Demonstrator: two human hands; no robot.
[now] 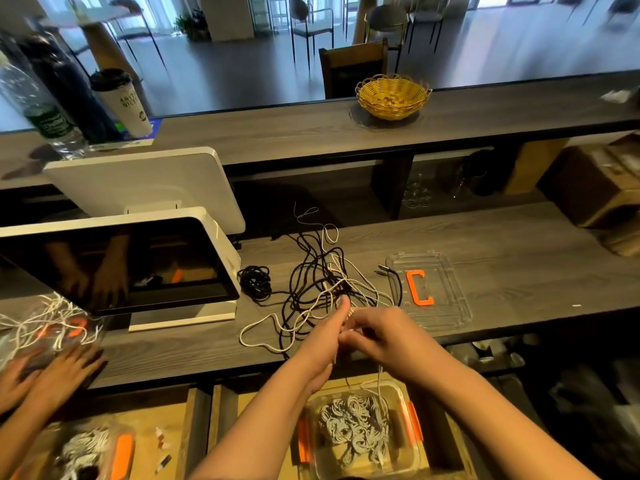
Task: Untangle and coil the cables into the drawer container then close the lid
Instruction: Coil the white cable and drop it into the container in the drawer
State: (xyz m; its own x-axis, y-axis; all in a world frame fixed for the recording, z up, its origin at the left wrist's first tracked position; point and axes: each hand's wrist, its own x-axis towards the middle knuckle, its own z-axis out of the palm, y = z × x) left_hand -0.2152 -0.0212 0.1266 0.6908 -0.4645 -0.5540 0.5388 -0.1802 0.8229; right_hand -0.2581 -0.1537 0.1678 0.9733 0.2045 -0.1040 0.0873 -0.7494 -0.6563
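I'm working a white cable (349,311) free of the tangle (311,278) in the middle of the counter (502,237), both hands meeting at its near edge. My left hand (329,327) is pinching the cable, thumb up; my right hand (377,332) is curling its fingers round it beside the left. Next I'm judging it needs coiling into the box (360,431) in the drawer below, lid (429,289) waiting right.

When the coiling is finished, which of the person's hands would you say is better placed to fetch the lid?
Probably the right hand: the clear lid lies on the counter on its side, just beyond it. The left hand would have to cross over.
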